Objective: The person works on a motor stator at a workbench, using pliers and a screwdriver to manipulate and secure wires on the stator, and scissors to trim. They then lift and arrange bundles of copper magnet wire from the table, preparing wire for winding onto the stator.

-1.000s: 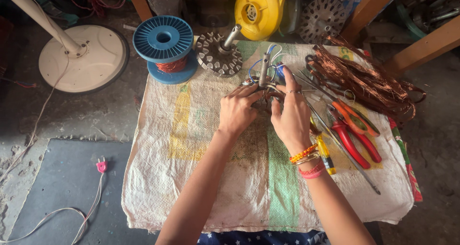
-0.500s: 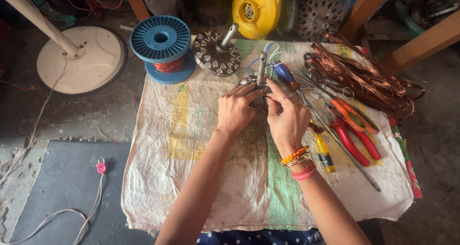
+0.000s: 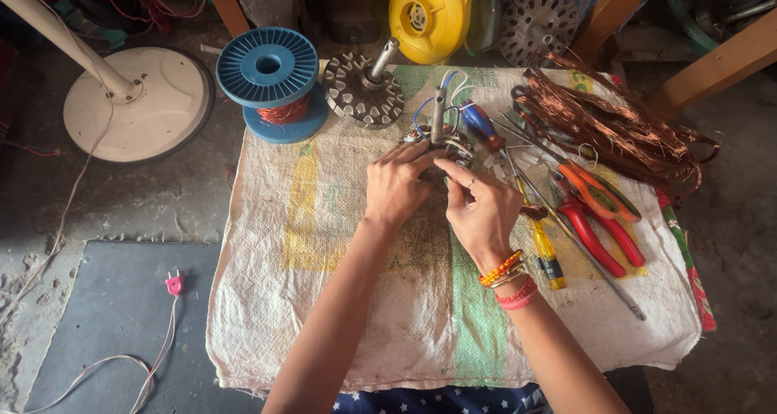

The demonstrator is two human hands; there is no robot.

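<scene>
Two hands are meeting over the middle of the sack-covered table (image 3: 324, 317), and both are closing on the same piece. The left hand (image 3: 396, 189) is wrapping its fingers round the near side of a small wound motor core (image 3: 441, 143), while the right hand (image 3: 481, 212) is pinching at its top edge, thumb and forefinger together on what looks like a wire end, too fine to tell for sure. So each grip is clamped on that core, which is sitting on the cloth directly under and just beyond the fingertips, its steel shaft poking up above them with blue and white leads curling off behind.

The risk, as I judge it: those thin leads are lying right beside the pinching fingers, and a hard tug could be snapping or kinking one. The core could also be rolling off toward the blue-handled screwdriver (image 3: 483, 125) touching its right side.

Further out, red pliers (image 3: 603, 232) and a tangle of copper wire (image 3: 615, 131) are lying to the right, a blue spool (image 3: 269, 66) and a toothed rotor (image 3: 364, 94) at the far edge
</scene>
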